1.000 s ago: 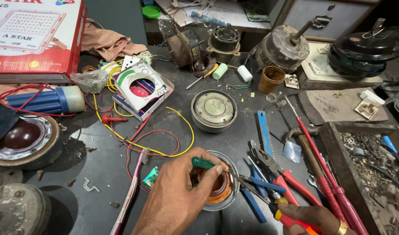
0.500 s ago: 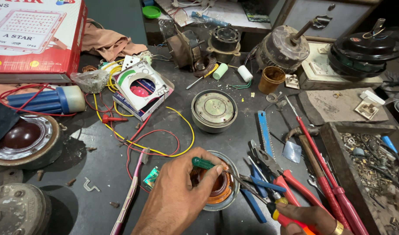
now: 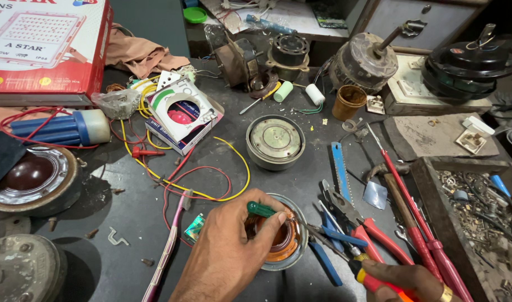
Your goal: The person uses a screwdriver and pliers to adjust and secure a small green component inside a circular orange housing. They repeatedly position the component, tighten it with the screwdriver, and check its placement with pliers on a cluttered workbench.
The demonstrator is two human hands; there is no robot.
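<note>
Grey workbench (image 3: 300, 173), cluttered workshop

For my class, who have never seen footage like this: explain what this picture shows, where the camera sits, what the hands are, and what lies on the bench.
The camera is worn on a person's head and looks down at their own two bare hands over a cluttered dark workbench. The left hand rests on a round motor part with copper windings and pinches a green-handled tool. The right hand, at the bottom edge, grips a red and yellow screwdriver. Around them lie blue-handled pliers, red-handled pliers, a round metal cover, yellow and red wires, a small tape box and a tray of scrap bits.
</note>
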